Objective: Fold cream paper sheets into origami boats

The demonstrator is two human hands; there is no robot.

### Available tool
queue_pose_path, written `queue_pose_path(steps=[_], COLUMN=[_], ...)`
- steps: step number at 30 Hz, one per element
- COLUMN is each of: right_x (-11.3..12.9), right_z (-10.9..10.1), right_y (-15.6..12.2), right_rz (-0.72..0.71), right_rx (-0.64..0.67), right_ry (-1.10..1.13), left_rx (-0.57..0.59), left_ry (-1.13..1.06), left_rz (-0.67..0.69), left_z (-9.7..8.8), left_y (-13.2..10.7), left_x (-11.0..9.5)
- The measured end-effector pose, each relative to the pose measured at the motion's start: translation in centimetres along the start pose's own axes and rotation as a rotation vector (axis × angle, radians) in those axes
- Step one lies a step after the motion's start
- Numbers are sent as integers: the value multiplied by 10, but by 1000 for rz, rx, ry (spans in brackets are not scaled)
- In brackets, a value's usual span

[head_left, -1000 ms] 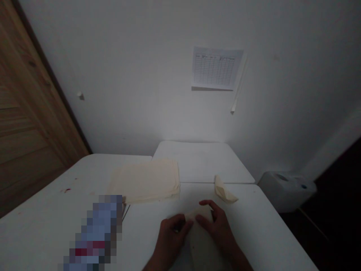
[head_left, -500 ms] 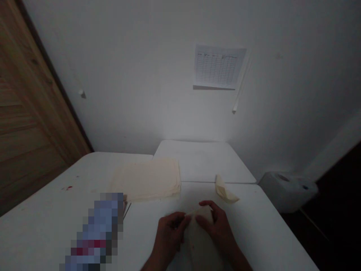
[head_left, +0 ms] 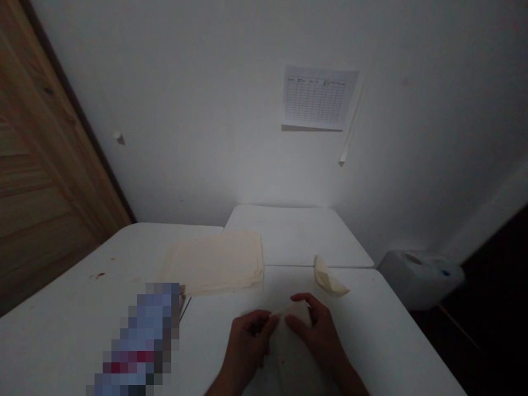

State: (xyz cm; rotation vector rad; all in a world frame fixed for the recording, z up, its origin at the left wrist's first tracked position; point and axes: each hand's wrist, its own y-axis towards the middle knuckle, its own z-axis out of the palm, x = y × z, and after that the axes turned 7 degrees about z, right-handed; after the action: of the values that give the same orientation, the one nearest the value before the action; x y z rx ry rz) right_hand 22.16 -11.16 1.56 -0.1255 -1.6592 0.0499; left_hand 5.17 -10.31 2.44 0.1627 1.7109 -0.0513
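My left hand [head_left: 249, 338] and my right hand [head_left: 317, 330] pinch the upper end of a cream sheet [head_left: 295, 352], whose lower part runs out of view at the bottom edge. Its material could be cloth or heavy paper. Beyond my right hand, a small folded cream piece [head_left: 330, 279] lies on the white table [head_left: 371, 330]. A flat stack of cream sheets [head_left: 212, 263] lies further back, to the left of my hands.
A pixelated patch [head_left: 144, 335] hides something at the near left of the table. A second white table [head_left: 297, 236] adjoins at the back. There is a wooden door [head_left: 49, 137] at left, a printed grid chart [head_left: 317, 98] on the wall, and a white plastic box [head_left: 418, 278] at right.
My left hand has shifted slightly up, closer to the top of the cream sheet. The stack and the small folded piece have stayed in place.
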Motion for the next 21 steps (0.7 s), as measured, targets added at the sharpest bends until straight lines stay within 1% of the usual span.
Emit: queue_pose_path(steps=[9,15,21], right_x=[7,2,4], right_z=[0,0,0], right_y=[-4,-2,-3], right_rz=[9,-1,-12], right_rx=[12,3,6], right_ry=[12,13,11], left_rx=[-10,-1,-46], left_ry=[-3,11,-24], left_rz=[-11,20,2], left_z=[1,0,0], left_y=[-3,-2,-1], left_x=[-1,2,5])
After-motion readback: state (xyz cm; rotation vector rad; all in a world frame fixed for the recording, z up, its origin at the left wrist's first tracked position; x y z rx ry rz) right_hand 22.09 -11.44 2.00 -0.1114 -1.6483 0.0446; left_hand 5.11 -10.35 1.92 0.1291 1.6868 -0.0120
